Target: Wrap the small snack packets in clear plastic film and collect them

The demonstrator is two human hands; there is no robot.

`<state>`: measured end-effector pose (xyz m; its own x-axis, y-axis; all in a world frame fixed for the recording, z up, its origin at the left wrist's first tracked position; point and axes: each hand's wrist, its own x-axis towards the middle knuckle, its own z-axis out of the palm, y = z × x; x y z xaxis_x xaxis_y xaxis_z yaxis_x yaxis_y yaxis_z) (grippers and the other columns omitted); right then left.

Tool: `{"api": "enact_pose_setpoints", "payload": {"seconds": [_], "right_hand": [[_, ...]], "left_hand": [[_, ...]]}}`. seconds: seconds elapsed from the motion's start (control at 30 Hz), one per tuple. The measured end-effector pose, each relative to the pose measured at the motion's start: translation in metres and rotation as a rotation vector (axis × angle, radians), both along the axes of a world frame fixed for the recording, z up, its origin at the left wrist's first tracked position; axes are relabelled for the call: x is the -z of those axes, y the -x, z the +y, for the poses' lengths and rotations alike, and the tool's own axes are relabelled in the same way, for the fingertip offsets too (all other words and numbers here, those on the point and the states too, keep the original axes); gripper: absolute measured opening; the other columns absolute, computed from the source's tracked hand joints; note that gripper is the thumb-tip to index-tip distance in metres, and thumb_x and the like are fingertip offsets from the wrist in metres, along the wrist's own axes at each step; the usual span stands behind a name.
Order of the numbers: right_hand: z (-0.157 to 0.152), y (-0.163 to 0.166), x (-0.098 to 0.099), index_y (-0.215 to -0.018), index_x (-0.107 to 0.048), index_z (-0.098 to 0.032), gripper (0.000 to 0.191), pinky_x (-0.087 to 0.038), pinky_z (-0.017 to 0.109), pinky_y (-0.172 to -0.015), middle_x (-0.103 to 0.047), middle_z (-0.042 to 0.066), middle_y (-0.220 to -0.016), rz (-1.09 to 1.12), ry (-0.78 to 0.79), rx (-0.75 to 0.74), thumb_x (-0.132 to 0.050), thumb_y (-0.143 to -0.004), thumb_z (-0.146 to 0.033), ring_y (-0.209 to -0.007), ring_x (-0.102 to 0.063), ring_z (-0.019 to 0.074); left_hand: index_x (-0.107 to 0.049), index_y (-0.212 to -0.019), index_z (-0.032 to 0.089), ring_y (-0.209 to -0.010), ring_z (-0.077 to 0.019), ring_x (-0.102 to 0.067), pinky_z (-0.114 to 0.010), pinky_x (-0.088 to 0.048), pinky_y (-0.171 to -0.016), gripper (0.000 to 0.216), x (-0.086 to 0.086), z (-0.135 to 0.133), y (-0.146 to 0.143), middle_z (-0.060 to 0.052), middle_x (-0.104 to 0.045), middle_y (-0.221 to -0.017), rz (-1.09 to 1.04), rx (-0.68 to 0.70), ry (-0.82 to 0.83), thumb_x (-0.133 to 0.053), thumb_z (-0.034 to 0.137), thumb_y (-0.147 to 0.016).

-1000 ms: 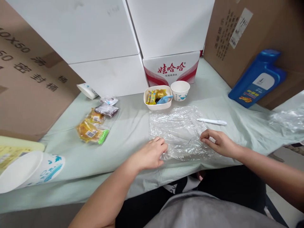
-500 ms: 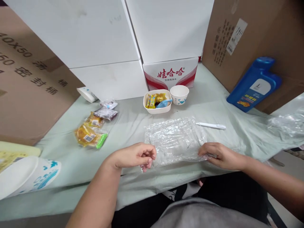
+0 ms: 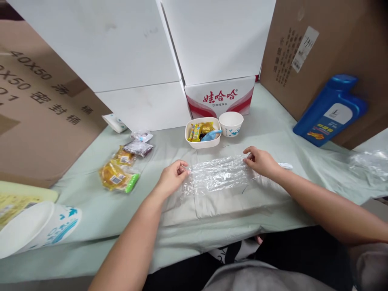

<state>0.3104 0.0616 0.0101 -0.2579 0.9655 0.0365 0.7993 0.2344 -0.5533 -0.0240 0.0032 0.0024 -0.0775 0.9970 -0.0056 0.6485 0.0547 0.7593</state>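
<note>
A crinkled sheet of clear plastic film [image 3: 220, 173] stretches between my two hands, low over the cloth-covered table. My left hand [image 3: 173, 176] pinches its left end between thumb and fingers. At the other end, my right hand [image 3: 257, 161] grips the film's far right corner. Part of a white utility knife [image 3: 285, 165] shows beyond my right wrist; the rest is behind the arm. Just past the film stand a white tray [image 3: 203, 144] of small yellow and blue packets [image 3: 196, 131] and a white paper bowl [image 3: 230, 123].
Packaged snacks [image 3: 117, 173] lie to the left, with a large paper cup [image 3: 60, 226] on its side nearer me. A blue bottle [image 3: 330, 109] leans by a cardboard box [image 3: 279, 56] at right. White boxes [image 3: 139, 105] line the back. Crumpled plastic [image 3: 368, 163] lies far right.
Both hands have moved away from me, toward the tray, carrying the film's edges. The film is now narrower front to back, and my right arm covers most of the knife.
</note>
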Motion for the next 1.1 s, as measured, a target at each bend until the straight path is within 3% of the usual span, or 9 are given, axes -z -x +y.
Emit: {"api": "enact_pose_setpoints", "payload": {"seconds": [0.23,0.53,0.6,0.7,0.8,0.87,0.93,1.0,1.1], "right_hand": [[-0.002,0.009,0.018,-0.122,-0.052,-0.018,0.033,-0.04,0.03,-0.063,-0.072,0.005,-0.086,-0.262,-0.187,-0.001,-0.049,-0.091,-0.03,-0.078,-0.066,0.0227],[-0.003,0.006,0.027,-0.125,-0.051,-0.018,0.036,-0.039,0.031,-0.062,-0.074,0.006,-0.092,-0.377,-0.19,-0.001,-0.047,-0.093,-0.035,-0.078,-0.068,0.0236],[-0.003,0.005,0.028,-0.124,-0.051,-0.018,0.035,-0.038,0.031,-0.061,-0.074,0.006,-0.094,-0.4,-0.199,-0.008,-0.047,-0.094,-0.036,-0.079,-0.068,0.0239],[-0.003,0.006,0.03,-0.125,-0.051,-0.018,0.035,-0.038,0.031,-0.061,-0.073,0.007,-0.1,-0.425,-0.22,-0.021,-0.046,-0.095,-0.035,-0.084,-0.069,0.0242],[-0.006,0.009,0.03,-0.127,-0.049,-0.017,0.036,-0.039,0.031,-0.062,-0.073,0.007,-0.103,-0.442,-0.231,-0.032,-0.044,-0.096,-0.034,-0.086,-0.068,0.0243],[-0.007,0.011,0.028,-0.129,-0.047,-0.017,0.037,-0.039,0.031,-0.062,-0.072,0.007,-0.104,-0.454,-0.226,-0.033,-0.042,-0.096,-0.034,-0.087,-0.068,0.0242],[-0.007,0.011,0.026,-0.13,-0.046,-0.017,0.038,-0.039,0.031,-0.062,-0.072,0.008,-0.105,-0.469,-0.219,-0.024,-0.041,-0.097,-0.034,-0.087,-0.068,0.0243],[-0.003,0.007,0.024,-0.13,-0.047,-0.017,0.037,-0.04,0.032,-0.063,-0.071,0.009,-0.107,-0.492,-0.21,0.002,-0.04,-0.097,-0.032,-0.087,-0.068,0.025],[0.005,-0.008,0.017,-0.124,-0.052,-0.015,0.034,-0.041,0.033,-0.064,-0.07,0.013,-0.105,-0.546,-0.17,0.088,-0.04,-0.095,-0.028,-0.085,-0.067,0.0272]], "left_hand": [[-0.062,-0.093,0.022,-0.067,-0.0156,-0.06,-0.027,-0.043,-0.065,0.019,0.003,0.003,-0.003,0.002,-0.064,-0.074,0.29,-0.059,0.032,-0.062,0.029,-0.076],[-0.062,-0.096,0.024,-0.068,-0.0168,-0.061,-0.027,-0.041,-0.063,0.017,0.004,0.008,0.0,0.001,-0.065,-0.075,0.427,-0.134,0.101,-0.063,0.028,-0.079],[-0.062,-0.097,0.022,-0.073,-0.0186,-0.062,-0.028,-0.043,-0.065,0.019,-0.001,0.007,0.002,-0.001,-0.065,-0.079,0.476,-0.237,0.031,-0.064,0.027,-0.078],[-0.063,-0.096,0.019,-0.077,-0.0191,-0.062,-0.03,-0.047,-0.07,0.017,-0.009,0.001,0.0,-0.005,-0.064,-0.089,0.526,-0.351,-0.259,-0.061,0.024,-0.08],[-0.064,-0.091,0.019,-0.08,-0.0174,-0.063,-0.03,-0.049,-0.078,0.012,-0.012,-0.01,-0.013,-0.005,-0.065,-0.088,0.465,-0.016,-0.437,-0.053,0.024,-0.087],[-0.065,-0.101,0.02,-0.101,-0.0199,-0.062,-0.032,-0.048,-0.091,0.019,-0.008,-0.016,-0.025,-0.007,-0.068,-0.103,0.445,0.337,-0.383,-0.055,0.032,-0.09],[-0.059,-0.123,0.023,-0.13,-0.0267,-0.047,-0.042,-0.037,-0.108,0.043,-0.001,-0.018,-0.033,-0.009,-0.057,-0.134,0.5,0.557,-0.245,-0.063,0.043,-0.085],[-0.045,-0.14,0.027,-0.145,-0.0323,-0.024,-0.052,-0.022,-0.116,0.068,0.005,-0.018,-0.036,-0.008,-0.036,-0.154,0.58,0.628,-0.09,-0.067,0.052,-0.08],[-0.035,-0.147,0.03,-0.149,-0.0326,-0.009,-0.055,-0.011,-0.118,0.079,0.007,-0.014,-0.034,-0.006,-0.021,-0.16,0.626,0.65,0.058,-0.065,0.058,-0.079]]}}
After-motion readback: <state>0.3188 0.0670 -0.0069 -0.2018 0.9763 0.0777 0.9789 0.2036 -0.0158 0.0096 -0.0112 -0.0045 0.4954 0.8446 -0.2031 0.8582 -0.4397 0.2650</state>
